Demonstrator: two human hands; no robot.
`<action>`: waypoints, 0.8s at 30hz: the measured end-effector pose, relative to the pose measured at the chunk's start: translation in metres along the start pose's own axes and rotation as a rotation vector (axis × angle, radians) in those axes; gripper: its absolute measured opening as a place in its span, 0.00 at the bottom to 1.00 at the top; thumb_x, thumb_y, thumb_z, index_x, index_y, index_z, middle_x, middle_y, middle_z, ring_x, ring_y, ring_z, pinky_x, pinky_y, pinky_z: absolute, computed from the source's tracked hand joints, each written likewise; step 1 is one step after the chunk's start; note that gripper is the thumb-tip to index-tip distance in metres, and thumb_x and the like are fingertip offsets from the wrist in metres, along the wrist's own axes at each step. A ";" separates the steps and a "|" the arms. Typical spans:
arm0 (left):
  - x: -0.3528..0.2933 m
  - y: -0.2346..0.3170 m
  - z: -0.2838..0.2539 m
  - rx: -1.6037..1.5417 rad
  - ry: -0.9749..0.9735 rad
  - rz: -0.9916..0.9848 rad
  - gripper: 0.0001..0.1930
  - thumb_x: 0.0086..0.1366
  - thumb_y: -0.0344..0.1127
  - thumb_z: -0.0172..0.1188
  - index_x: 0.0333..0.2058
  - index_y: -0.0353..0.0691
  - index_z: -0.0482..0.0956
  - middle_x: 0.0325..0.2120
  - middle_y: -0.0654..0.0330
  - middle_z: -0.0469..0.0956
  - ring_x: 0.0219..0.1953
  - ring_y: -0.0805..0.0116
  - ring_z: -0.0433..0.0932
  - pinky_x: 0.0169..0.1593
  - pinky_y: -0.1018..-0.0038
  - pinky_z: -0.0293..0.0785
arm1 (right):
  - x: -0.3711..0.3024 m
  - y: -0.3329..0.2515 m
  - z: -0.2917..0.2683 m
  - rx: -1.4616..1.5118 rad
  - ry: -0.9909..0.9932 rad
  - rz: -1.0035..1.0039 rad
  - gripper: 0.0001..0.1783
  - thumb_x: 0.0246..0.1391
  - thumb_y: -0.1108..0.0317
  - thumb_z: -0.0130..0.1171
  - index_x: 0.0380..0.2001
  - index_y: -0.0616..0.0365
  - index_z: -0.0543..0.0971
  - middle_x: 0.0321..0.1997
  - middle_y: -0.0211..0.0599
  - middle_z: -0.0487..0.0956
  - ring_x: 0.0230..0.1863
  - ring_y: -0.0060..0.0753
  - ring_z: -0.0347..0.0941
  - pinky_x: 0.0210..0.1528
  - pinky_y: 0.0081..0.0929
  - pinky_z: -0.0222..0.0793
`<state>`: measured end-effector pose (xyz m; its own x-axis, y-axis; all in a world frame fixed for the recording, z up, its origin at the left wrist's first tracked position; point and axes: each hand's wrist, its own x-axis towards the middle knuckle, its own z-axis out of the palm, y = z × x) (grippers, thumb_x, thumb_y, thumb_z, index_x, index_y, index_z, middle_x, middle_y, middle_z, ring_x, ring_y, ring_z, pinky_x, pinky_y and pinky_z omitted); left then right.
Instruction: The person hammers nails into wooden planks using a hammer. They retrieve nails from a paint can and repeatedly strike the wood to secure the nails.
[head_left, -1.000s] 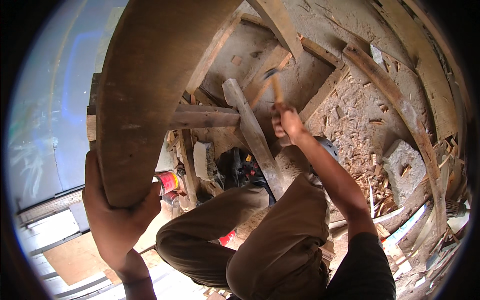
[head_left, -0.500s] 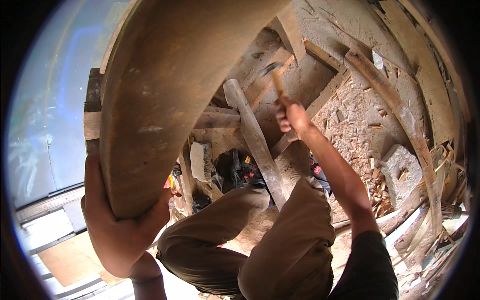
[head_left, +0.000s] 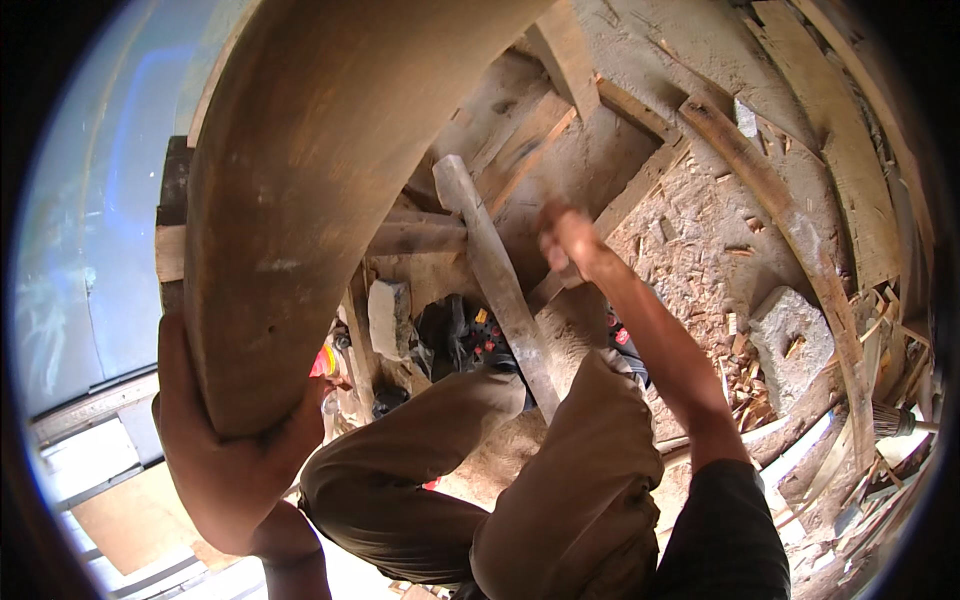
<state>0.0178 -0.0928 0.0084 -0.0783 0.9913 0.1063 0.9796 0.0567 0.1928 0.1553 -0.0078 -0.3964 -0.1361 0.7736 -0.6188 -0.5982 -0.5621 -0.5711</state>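
A large curved wooden piece (head_left: 290, 200), broad and smooth-faced, fills the upper left and runs down toward me. My left hand (head_left: 235, 450) is wrapped round its lower end, thumb and fingers on opposite sides. Over the wooden frame, my right hand (head_left: 570, 235) is closed and smeared by motion. It grips the handle of a hammer, which is so blurred now that handle and head barely show. Near that hand, a pale squared wooden bar (head_left: 492, 275) slants down to between my knees.
Wooden beams (head_left: 630, 195) form a frame ahead of me. On the right lie a long plank (head_left: 775, 215), a broken concrete block (head_left: 790, 345), wood chips and a brush (head_left: 890, 420). A blue-grey panel (head_left: 85, 230) stands left. A pale block (head_left: 388, 320) sits by my feet.
The hammer, clear half a second ago, is now a blur, and my right hand has shifted slightly left. The whole view has slid a little; my left hand keeps its hold.
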 end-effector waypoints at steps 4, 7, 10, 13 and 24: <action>-0.004 0.002 -0.004 0.026 0.014 -0.106 0.44 0.42 0.28 0.74 0.60 0.29 0.66 0.36 0.48 0.82 0.38 0.58 0.82 0.47 0.66 0.76 | 0.001 -0.014 0.001 0.046 -0.141 0.206 0.26 0.71 0.41 0.38 0.33 0.52 0.68 0.17 0.19 0.55 0.13 0.16 0.47 0.13 0.21 0.45; 0.000 0.004 -0.004 -0.077 -0.056 -0.091 0.43 0.42 0.28 0.74 0.60 0.29 0.66 0.36 0.48 0.82 0.37 0.59 0.82 0.46 0.66 0.76 | 0.009 -0.011 0.005 0.207 0.142 -0.061 0.27 0.70 0.39 0.37 0.31 0.52 0.66 0.17 0.19 0.54 0.13 0.16 0.46 0.14 0.21 0.43; 0.000 0.009 -0.003 -0.049 -0.018 -0.099 0.42 0.42 0.27 0.73 0.59 0.30 0.67 0.36 0.48 0.82 0.37 0.60 0.81 0.45 0.67 0.76 | -0.003 0.009 0.001 -0.136 -0.272 0.367 0.27 0.70 0.39 0.37 0.30 0.51 0.66 0.16 0.19 0.54 0.13 0.17 0.46 0.14 0.22 0.43; -0.007 0.001 -0.003 0.063 0.049 -0.077 0.40 0.42 0.27 0.73 0.58 0.30 0.67 0.36 0.49 0.82 0.37 0.62 0.81 0.45 0.69 0.76 | 0.006 -0.001 -0.010 0.067 -0.157 0.245 0.26 0.70 0.40 0.38 0.28 0.50 0.66 0.16 0.19 0.54 0.13 0.17 0.46 0.14 0.22 0.43; 0.001 0.005 -0.006 -0.029 -0.081 -0.026 0.39 0.45 0.25 0.70 0.58 0.30 0.66 0.37 0.50 0.82 0.37 0.64 0.80 0.45 0.70 0.75 | -0.005 -0.001 0.005 0.154 -0.004 0.010 0.26 0.69 0.41 0.42 0.28 0.52 0.68 0.15 0.22 0.60 0.12 0.18 0.52 0.13 0.23 0.46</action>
<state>0.0213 -0.0919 0.0157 -0.0875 0.9959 0.0220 0.9715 0.0804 0.2230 0.1530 -0.0096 -0.3897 -0.1451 0.7698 -0.6216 -0.7110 -0.5180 -0.4755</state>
